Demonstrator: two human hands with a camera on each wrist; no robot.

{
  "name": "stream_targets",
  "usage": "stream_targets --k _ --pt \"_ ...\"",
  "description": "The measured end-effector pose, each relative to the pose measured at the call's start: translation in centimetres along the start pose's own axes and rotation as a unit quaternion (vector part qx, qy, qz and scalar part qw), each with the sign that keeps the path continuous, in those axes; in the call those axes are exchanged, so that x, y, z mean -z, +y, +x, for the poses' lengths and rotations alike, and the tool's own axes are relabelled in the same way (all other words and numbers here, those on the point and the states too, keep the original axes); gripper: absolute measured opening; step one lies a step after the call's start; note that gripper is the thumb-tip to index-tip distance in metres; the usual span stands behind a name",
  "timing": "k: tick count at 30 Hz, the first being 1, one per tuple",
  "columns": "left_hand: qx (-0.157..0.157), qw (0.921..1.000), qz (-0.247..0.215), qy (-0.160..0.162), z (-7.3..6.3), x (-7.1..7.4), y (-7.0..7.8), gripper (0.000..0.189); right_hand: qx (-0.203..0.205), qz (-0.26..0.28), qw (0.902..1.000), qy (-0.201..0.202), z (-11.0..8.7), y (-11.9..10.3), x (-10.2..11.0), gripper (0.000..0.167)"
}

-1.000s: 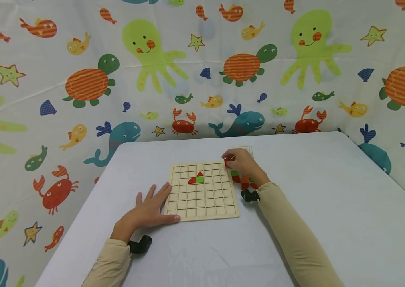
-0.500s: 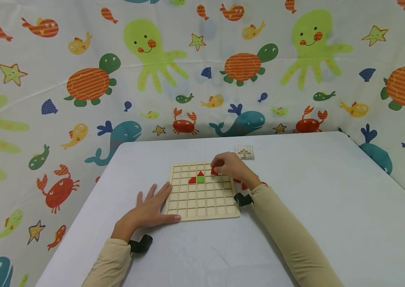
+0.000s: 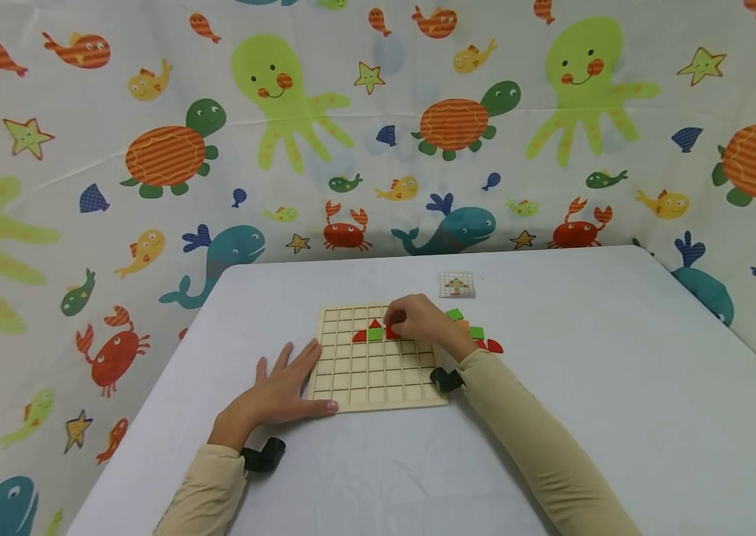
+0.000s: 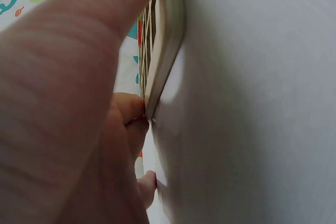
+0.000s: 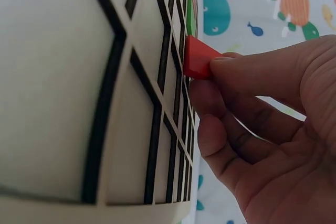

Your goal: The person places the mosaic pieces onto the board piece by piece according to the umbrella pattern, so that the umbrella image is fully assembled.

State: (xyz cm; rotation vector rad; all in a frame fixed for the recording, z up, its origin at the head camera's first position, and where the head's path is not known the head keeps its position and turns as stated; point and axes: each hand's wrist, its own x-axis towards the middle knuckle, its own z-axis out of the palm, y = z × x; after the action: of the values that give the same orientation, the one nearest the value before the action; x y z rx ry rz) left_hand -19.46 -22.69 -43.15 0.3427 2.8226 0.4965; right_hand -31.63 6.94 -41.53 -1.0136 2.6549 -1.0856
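Observation:
A pale wooden grid board (image 3: 357, 383) lies on the white table. My left hand (image 3: 280, 388) rests at its left side with fingers spread, the thumb along the front edge. In the head view, a green square tile (image 3: 375, 335) sits in the grid, a red triangle tile (image 3: 375, 324) behind it and a red curved tile (image 3: 360, 337) to its left. Over the cell right of the green square, my right hand (image 3: 421, 320) pinches a red tile (image 5: 198, 60) between thumb and fingers. The right wrist view shows that tile tilted, one edge right at the grid.
Several loose red, green and orange tiles, among them a green one (image 3: 476, 333) and a rounded red one (image 3: 494, 346), lie right of the board, partly behind the right wrist. A small pattern card (image 3: 456, 284) lies farther back. Behind the table hangs a sea-animal cloth (image 3: 378, 149).
My right hand has carried the red tile from the board's far right corner leftward and nearer, to beside the green square. More loose tiles show now. The left hand stays put.

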Motion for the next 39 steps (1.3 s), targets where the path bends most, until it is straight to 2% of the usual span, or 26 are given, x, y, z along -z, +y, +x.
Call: stream_targets --k 7,14,24,33,39 --pt "-0.003 1.0000 -0.005 0.001 0.0 0.0 -0.1 0.120 -0.002 -0.020 0.9997 0.011 0.0 -0.3 -0.4 0.015" --pt "0.003 1.0000 -0.004 -0.002 -0.1 0.0 0.0 0.121 0.007 -0.041 0.9991 -0.006 0.0 -0.6 -0.4 0.014" --pt "0.003 1.0000 -0.002 0.001 -0.1 -0.1 0.1 0.120 -0.006 -0.069 0.9973 -0.024 0.0 -0.7 -0.5 0.004" --pt "0.008 1.0000 -0.002 -0.001 -0.2 -0.1 0.2 0.121 -0.002 -0.096 0.9947 -0.038 -0.2 -1.0 -0.4 0.011" --pt "0.004 1.0000 0.000 0.004 -0.2 -0.1 0.2 0.121 -0.005 -0.074 0.9963 -0.043 -0.7 -0.8 0.9 0.015"
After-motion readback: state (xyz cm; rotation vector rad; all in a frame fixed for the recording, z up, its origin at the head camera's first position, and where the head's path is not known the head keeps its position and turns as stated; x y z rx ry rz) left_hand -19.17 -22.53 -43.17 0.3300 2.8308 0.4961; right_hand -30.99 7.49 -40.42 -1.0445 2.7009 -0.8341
